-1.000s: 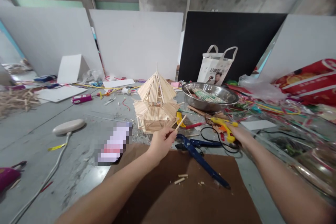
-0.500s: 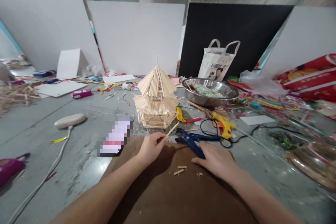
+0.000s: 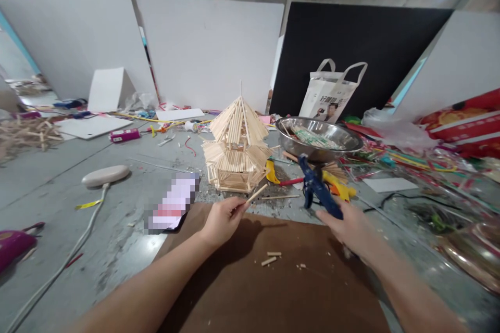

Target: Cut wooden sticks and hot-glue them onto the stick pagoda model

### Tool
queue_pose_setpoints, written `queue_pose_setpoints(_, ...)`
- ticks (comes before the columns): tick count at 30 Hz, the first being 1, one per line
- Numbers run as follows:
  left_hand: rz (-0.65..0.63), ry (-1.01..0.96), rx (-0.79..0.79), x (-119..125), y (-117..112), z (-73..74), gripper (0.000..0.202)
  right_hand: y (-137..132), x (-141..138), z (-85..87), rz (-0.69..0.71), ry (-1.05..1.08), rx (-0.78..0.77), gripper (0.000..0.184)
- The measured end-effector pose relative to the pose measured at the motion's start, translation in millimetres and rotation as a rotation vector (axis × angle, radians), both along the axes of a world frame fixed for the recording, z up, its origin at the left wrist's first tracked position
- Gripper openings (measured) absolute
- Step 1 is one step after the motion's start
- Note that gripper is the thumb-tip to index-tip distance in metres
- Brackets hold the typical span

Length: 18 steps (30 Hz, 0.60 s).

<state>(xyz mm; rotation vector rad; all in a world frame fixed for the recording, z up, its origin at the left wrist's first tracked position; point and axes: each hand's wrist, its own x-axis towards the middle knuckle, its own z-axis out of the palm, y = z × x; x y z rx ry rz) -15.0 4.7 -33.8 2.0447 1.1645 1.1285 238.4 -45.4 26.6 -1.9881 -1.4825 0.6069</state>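
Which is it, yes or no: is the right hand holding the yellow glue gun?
No, the right hand grips the blue tool, and the yellow glue gun lies beyond it.

Blue cutters [image 3: 321, 191], cream stick [image 3: 258, 193], cream pagoda [image 3: 236, 159], brown board [image 3: 297, 294]

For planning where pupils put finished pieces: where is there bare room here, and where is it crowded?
Mostly bare: the brown sheet, between the forearms and nearer than the stick bits; the grey surface between the stick pile and white oval thing. Crowded: around the metal bowl and beyond the blue tool.
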Motion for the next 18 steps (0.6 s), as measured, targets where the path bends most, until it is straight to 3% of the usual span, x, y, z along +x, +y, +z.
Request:
queue_pose_setpoints(4,-0.025,0.048,0.028,1,-1,-0.1,0.022,1,0,4.2,0.107,0.623,0.074,0.027)
queue_pose_setpoints(8,-0.017,0.084,0.067,1,-2,0.8,0.022,4,-8,-5.6,0.299,1.102,0.094,0.020)
queue_pose_setpoints(11,0.026,0.014,0.044,4,-6,3.5,0.020,1,-14,-19.9,0.375,1.227,0.029,0.025)
queue_pose_setpoints(13,0.039,-0.078,-0.055,8,-10,5.4,0.020,-1,-18,-29.0,0.387,1.270,0.001,0.032)
queue_pose_setpoints(16,-0.007,-0.197,-0.190,15,-18,6.9,0.022,-3,-26,-37.2,0.396,1.307,-0.043,0.040)
queue_pose_setpoints(18,-0.061,-0.183,-0.198,18,-22,6.8,0.022,-2,-31,-39.6,0.395,1.331,-0.067,0.043)
